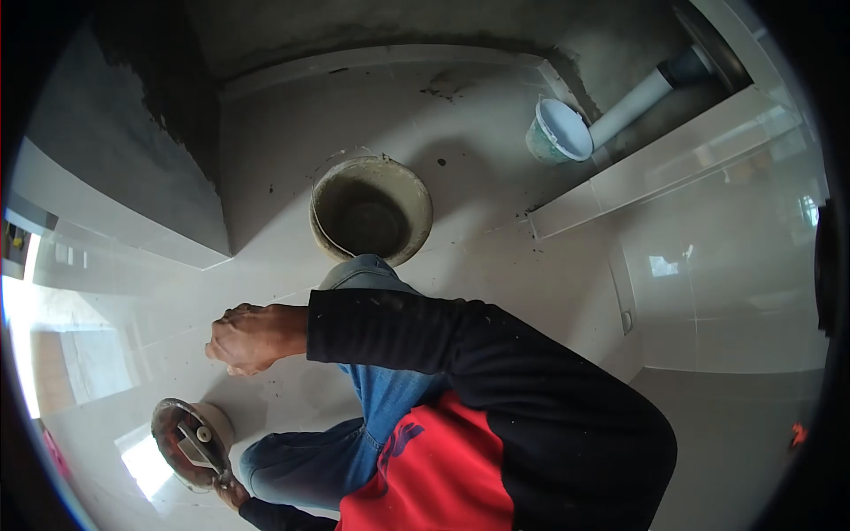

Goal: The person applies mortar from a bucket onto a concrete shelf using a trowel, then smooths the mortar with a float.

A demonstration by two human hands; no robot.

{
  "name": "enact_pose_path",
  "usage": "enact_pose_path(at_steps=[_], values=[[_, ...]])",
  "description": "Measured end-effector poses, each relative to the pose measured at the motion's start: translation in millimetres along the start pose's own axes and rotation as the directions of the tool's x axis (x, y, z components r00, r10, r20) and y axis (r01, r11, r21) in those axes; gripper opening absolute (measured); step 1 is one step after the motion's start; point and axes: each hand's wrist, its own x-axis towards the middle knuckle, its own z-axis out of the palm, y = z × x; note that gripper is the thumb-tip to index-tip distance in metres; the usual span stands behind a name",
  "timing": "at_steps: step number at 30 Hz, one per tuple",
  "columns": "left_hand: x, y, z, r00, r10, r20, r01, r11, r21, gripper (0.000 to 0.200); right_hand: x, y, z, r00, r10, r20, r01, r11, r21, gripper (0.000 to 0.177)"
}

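My right hand (257, 339) is curled closed in front of my knee, at the end of a black sleeve; whether anything is inside it I cannot make out. At the lower left my left hand (231, 491) grips the rim of a small bucket (219, 423). Inside that bucket lies a trowel-like tool (200, 447) with a round-ended handle. A larger mortar-stained bucket (419, 205) with a wire handle stands beyond my knee and looks empty inside, apart from residue.
A white-lined bucket (567, 130) stands by a grey pipe (633, 108) at the upper right. A tiled ledge (611, 190) runs beside it. At the left is a wall block (124, 199). Dark crumbs dot the tiled floor (482, 257).
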Motion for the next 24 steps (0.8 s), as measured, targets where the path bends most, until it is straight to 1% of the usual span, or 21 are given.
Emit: enact_pose_path(at_steps=[2, 3, 4, 5, 6, 7, 8, 10, 11, 12, 13, 14, 15, 16, 17, 18, 19, 20, 21, 22, 24], values=[[1, -1, -7, 0.969, 0.237, 0.063, -0.245, 0.923, 0.298, 0.043, 0, -3, -3, 1.000, -0.009, -0.002, 0.009, 1.000, -0.008, 0.028], [-6, 4, 0, 0.969, 0.240, 0.063, -0.247, 0.921, 0.301, 0.043, 0, -5, -2, 1.000, -0.022, 0.006, 0.022, 1.000, -0.007, 0.028], [-13, 8, 6, 0.941, 0.280, 0.189, -0.325, 0.597, 0.734, 0.038, -1, -6, -1, 1.000, -0.028, 0.007, 0.028, 1.000, -0.004, 0.028], [-21, 10, 14, 0.917, 0.248, 0.312, -0.343, 0.092, 0.935, 0.033, -1, -7, 2, 0.996, -0.058, -0.062, 0.057, 0.998, -0.027, 0.024], [-74, -3, 55, 0.918, 0.258, 0.303, -0.336, 0.095, 0.937, 0.033, -1, -8, 4, 0.987, -0.093, -0.127, 0.087, 0.995, -0.051, 0.020], [-113, -16, 132, 0.958, 0.249, 0.146, -0.262, 0.538, 0.801, 0.032, 0, -9, 5, 0.987, -0.106, -0.120, 0.101, 0.994, -0.050, 0.020], [-134, -18, 212, 0.985, 0.175, 0.012, -0.159, 0.862, 0.481, 0.031, -1, -10, 5, 0.986, -0.129, -0.109, 0.121, 0.990, -0.077, 0.024], [-66, -9, 151, 0.981, 0.125, 0.145, -0.184, 0.826, 0.533, 0.029, 0, -14, 3, 0.981, -0.169, -0.098, 0.160, 0.983, -0.093, 0.028], [-61, -8, 162, 0.993, -0.014, 0.115, -0.029, 0.931, 0.365, 0.027, 0, -16, 1, 0.983, -0.163, -0.087, 0.164, 0.987, 0.002, 0.028], [-51, -8, 166, 0.985, -0.047, 0.167, -0.029, 0.904, 0.426, 0.024, -1, -19, -1, 0.985, -0.155, -0.077, 0.162, 0.982, 0.096, 0.027], [-76, -18, 222, 0.987, -0.071, 0.141, 0.001, 0.895, 0.446, 0.020, -3, -27, -8, 0.967, -0.252, -0.046, 0.241, 0.956, -0.168, 0.026], [-60, -16, 221, 0.967, -0.155, 0.202, 0.037, 0.869, 0.493, 0.020, -1, -27, -4, 0.963, -0.264, -0.050, 0.253, 0.955, -0.157, 0.026], [-74, -25, 257, 0.962, -0.178, 0.209, 0.046, 0.855, 0.517, 0.021, 2, -27, -1, 0.879, -0.437, -0.192, 0.379, 0.883, -0.278, 0.025], [-86, -31, 288, 0.944, -0.201, 0.260, 0.029, 0.838, 0.544, 0.024, 6, -28, 2, 0.741, -0.599, -0.304, 0.464, 0.783, -0.414, 0.024], [-94, -41, 317, 0.942, -0.209, 0.264, 0.026, 0.827, 0.561, 0.025, 3, -37, -3, 0.790, -0.408, -0.457, 0.453, 0.891, -0.013, 0.020], [-105, -46, 345, 0.916, -0.248, 0.316, 0.030, 0.827, 0.561, 0.027, -3, -44, -12, 0.782, -0.418, -0.463, 0.467, 0.884, -0.010, 0.020], [-71, -50, 326, 0.718, -0.109, 0.688, -0.551, 0.516, 0.656, 0.028, -14, -49, -22, 0.767, -0.393, -0.507, 0.483, 0.874, 0.053, 0.019], [-74, -44, 335, 0.719, -0.101, 0.687, -0.557, 0.508, 0.657, 0.028, -24, -52, -30, 0.753, -0.364, -0.548, 0.499, 0.859, 0.114, 0.018], [-81, -39, 358, 0.724, -0.194, 0.662, -0.541, 0.434, 0.720, 0.030, -36, -59, -33, 0.741, -0.311, -0.595, 0.478, 0.867, 0.142, 0.017], [-90, -37, 387, 0.726, -0.285, 0.626, -0.527, 0.355, 0.772, 0.033, -46, -64, -37, 0.735, -0.316, -0.600, 0.483, 0.865, 0.137, 0.017], [-134, -55, 456, 0.730, -0.346, 0.589, -0.220, 0.697, 0.683, 0.038, -60, -70, -41, 0.812, -0.287, -0.509, 0.483, 0.819, 0.309, 0.017]])
